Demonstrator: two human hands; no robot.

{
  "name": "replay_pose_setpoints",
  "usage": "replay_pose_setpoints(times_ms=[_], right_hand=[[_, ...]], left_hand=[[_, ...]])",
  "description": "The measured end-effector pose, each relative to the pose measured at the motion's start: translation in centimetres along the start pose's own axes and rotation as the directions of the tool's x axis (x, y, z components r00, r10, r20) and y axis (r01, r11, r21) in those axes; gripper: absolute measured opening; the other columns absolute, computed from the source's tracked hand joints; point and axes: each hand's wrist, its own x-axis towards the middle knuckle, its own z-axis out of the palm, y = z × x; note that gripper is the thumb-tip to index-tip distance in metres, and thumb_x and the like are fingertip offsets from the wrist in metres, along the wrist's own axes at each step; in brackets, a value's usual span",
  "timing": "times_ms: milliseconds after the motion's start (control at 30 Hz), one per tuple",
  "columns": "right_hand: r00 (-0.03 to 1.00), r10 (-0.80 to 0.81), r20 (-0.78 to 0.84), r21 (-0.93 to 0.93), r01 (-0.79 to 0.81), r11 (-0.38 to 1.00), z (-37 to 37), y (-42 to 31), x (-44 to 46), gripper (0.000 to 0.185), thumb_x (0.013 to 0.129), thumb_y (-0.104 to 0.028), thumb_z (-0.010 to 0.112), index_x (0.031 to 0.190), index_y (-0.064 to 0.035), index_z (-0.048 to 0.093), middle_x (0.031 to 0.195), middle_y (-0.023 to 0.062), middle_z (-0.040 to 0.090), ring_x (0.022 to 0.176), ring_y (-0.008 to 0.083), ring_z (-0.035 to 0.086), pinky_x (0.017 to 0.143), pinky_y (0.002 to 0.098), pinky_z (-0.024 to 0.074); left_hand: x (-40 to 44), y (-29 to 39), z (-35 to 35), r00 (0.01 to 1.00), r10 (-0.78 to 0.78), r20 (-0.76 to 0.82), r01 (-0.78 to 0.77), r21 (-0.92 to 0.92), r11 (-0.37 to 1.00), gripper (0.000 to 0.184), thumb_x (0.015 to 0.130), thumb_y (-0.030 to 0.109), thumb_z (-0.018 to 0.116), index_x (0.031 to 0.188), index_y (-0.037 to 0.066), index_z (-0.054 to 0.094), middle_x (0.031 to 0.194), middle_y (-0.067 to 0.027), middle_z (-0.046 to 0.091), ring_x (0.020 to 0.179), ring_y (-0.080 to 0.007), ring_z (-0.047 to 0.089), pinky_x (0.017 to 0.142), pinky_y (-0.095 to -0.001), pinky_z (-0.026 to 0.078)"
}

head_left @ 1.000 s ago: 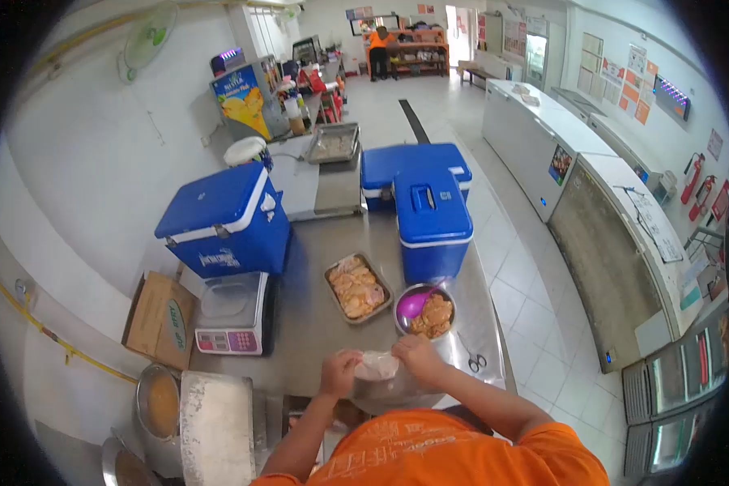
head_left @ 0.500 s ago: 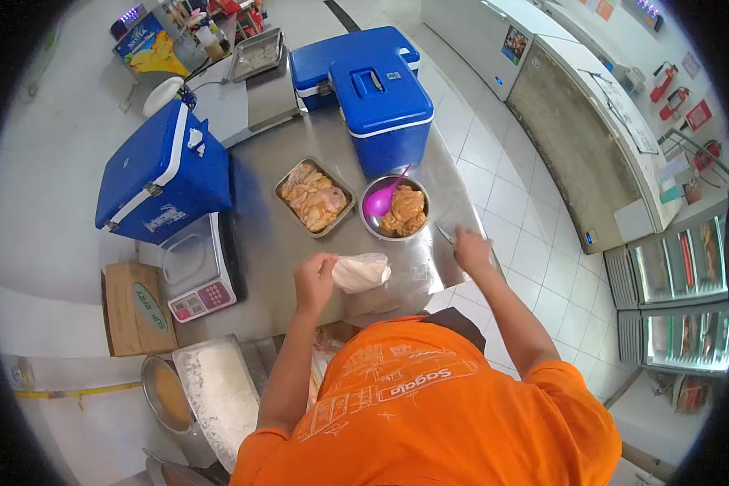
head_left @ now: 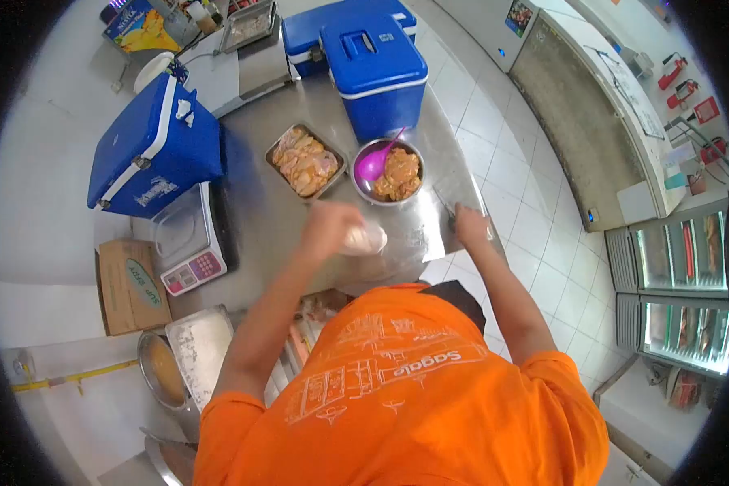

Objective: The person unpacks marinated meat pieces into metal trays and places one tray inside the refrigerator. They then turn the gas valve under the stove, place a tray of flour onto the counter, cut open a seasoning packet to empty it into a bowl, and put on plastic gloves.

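Note:
My left hand [head_left: 330,229], smeared by motion, is closed on a whitish plastic bag [head_left: 368,240] over the steel table [head_left: 255,134]. What the bag contains is unclear. Near the table's right edge, the fingers of my right hand [head_left: 471,226] are closed around something thin and shiny, too small to make out. Ahead of my hands sits a metal bowl [head_left: 369,188] of sauced meat pieces [head_left: 403,172], with a magenta ladle [head_left: 371,166] resting inside. Left of it is a metal tray [head_left: 343,173] of raw, chicken-like pieces [head_left: 304,162].
Blue coolers [head_left: 377,77] stand at the back, and another blue cooler [head_left: 158,146] at the left. A scale [head_left: 194,271] and cardboard box [head_left: 131,287] are left of me. A white-coated tub [head_left: 198,348] and basin [head_left: 164,368] sit lower left.
My left hand has moved slightly forward and right, turning over the bag so that it covers more of it. The right hand stays near the table edge. The camera view has shifted.

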Motion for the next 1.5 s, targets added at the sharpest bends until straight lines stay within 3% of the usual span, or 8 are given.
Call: replay_pose_setpoints(times_ms=[167, 233, 267, 533, 933, 1133, 1333, 1500], right_hand=[[0.996, -0.072, 0.059, 0.404, 0.042, 0.914, 0.7, 2.3, 0.9, 0.047, 0.071, -0.008, 0.074, 0.115, 0.0002, 0.059, 0.087, 0.0217, 0.071, 0.083, 0.0337, 0.072, 0.071, 0.0415, 0.0567], [0.932, -0.071, 0.356, 0.817, -0.274, 0.508, -3.9, 3.0, -1.6, 0.048, 0.07, -0.015, 0.078, 0.112, 0.0047, 0.064, 0.102, 0.0225, 0.07, 0.087, 0.0378, 0.068, 0.079, 0.0462, 0.0554], [0.948, -0.186, 0.258, 0.841, -0.126, 0.526, -6.9, 2.8, -2.6, 0.049, 0.07, -0.015, 0.079, 0.113, 0.0033, 0.065, 0.099, 0.0209, 0.07, 0.086, 0.0376, 0.067, 0.079, 0.0461, 0.0549], [0.562, -0.796, -0.227, 0.191, 0.827, 0.529, -18.4, -5.0, -4.4, 0.053, 0.066, -0.027, 0.083, 0.113, -0.0047, 0.069, 0.085, 0.0173, 0.069, 0.078, 0.0352, 0.066, 0.072, 0.0445, 0.0512], [0.458, -0.889, 0.025, 0.625, 0.687, 0.372, -16.7, -9.6, 1.8, 0.041, 0.077, -0.025, 0.076, 0.114, -0.0076, 0.071, 0.08, 0.0109, 0.066, 0.074, 0.0217, 0.062, 0.071, 0.0359, 0.049], [0.337, -0.941, -0.012, 0.577, 0.771, 0.269, -18.4, -12.1, 2.4, 0.031, 0.08, -0.021, 0.075, 0.106, -0.0059, 0.073, 0.073, 0.0099, 0.062, 0.068, 0.0196, 0.058, 0.065, 0.0346, 0.0464], [0.394, -0.917, 0.053, 0.574, 0.74, 0.351, -15.4, -14.0, 5.2, 0.035, 0.081, -0.028, 0.078, 0.069, -0.0008, 0.06, 0.054, 0.0095, 0.049, 0.052, 0.0209, 0.049, 0.055, 0.0395, 0.0371], [0.472, -0.88, -0.046, 0.581, 0.729, 0.361, -13.9, -15.2, 4.6, 0.048, 0.078, -0.038, 0.081, 0.065, 0.0004, 0.055, 0.057, 0.008, 0.05, 0.056, 0.0208, 0.051, 0.056, 0.0391, 0.0384]], left_hand=[[1.7, -2.1, -1.3, 0.985, -0.15, -0.082, 0.136, -0.156, 0.978, 0.008, 0.085, 0.017, 0.072, 0.087, 0.009, 0.075, 0.079, -0.0134, 0.071, 0.074, -0.0306, 0.068, 0.068, -0.0414, 0.052], [3.3, -2.1, -2.7, 0.988, -0.153, 0.013, 0.152, -0.22, 0.964, 0.009, 0.085, 0.014, 0.074, 0.09, 0.007, 0.075, 0.082, -0.0132, 0.071, 0.076, -0.0276, 0.068, 0.071, -0.0396, 0.052], [4.0, -2.1, -3.2, 0.986, -0.155, 0.067, 0.167, -0.255, 0.952, 0.01, 0.085, 0.013, 0.074, 0.092, 0.006, 0.075, 0.083, -0.013, 0.072, 0.077, -0.0262, 0.068, 0.072, -0.0388, 0.052], [9.1, -2.1, -4.3, 0.928, 0.123, 0.352, -0.068, -0.164, 0.984, 0.009, 0.081, 0.013, 0.076, 0.086, 0.006, 0.074, 0.079, -0.0107, 0.071, 0.077, -0.0234, 0.069, 0.072, -0.0375, 0.053], [9.8, -1.7, -5.1, 0.878, 0.212, 0.429, -0.154, -0.166, 0.974, 0.006, 0.077, 0.014, 0.075, 0.081, 0.009, 0.075, 0.079, -0.0078, 0.071, 0.077, -0.0222, 0.069, 0.07, -0.0354, 0.053], [10.1, -2.7, -4.4, 0.892, 0.272, 0.363, -0.157, -0.314, 0.936, 0.009, 0.079, 0.014, 0.074, 0.086, 0.008, 0.076, 0.081, -0.0084, 0.072, 0.076, -0.023, 0.068, 0.071, -0.0362, 0.052], [10.0, -3.4, -5.3, 0.956, 0.194, 0.22, -0.107, -0.354, 0.929, 0.012, 0.081, 0.015, 0.076, 0.089, 0.007, 0.076, 0.082, -0.0102, 0.073, 0.077, -0.0224, 0.069, 0.071, -0.0362, 0.052], [9.7, -3.5, -5.5, 0.971, 0.158, 0.179, -0.07, -0.417, 0.906, 0.013, 0.084, 0.015, 0.076, 0.092, 0.005, 0.075, 0.084, -0.0108, 0.073, 0.078, -0.0226, 0.069, 0.072, -0.0359, 0.052]])
